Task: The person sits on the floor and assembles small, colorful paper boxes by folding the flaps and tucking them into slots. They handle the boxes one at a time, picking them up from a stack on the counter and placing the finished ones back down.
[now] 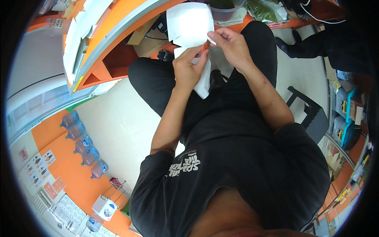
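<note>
Fingers [204,50] pinch white paper [188,23] beside orange counter [118,19].

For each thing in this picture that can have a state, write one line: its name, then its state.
left hand: shut in a grip on the white sheet.
right hand: pinching the folded white paper at its lower right edge.
white sheet: hanging limp below the left hand.
folded white paper: held up, flaps partly folded.
water bottles: lying in a row by the orange wall.
black stool: upright, unoccupied.
</note>
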The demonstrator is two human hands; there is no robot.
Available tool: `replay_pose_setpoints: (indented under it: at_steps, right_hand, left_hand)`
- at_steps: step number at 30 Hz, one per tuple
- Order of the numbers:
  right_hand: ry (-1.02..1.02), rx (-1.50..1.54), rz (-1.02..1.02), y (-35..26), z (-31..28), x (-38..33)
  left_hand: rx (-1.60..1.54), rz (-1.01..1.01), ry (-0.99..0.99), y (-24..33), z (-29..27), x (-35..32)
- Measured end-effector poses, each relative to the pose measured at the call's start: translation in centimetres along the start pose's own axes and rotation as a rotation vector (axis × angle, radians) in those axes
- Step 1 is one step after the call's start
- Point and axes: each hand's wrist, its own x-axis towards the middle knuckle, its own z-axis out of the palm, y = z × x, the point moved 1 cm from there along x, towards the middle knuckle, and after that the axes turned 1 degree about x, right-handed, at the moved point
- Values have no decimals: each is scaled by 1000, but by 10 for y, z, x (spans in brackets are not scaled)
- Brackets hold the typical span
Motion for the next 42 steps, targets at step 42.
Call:
replay_pose_setpoints:
  at_steps: [42]
  right_hand:
    - [-642,-438,-359,8,-2,-8]
  left_hand:
    - [-1858,-793,-196,-43,-84,-33]
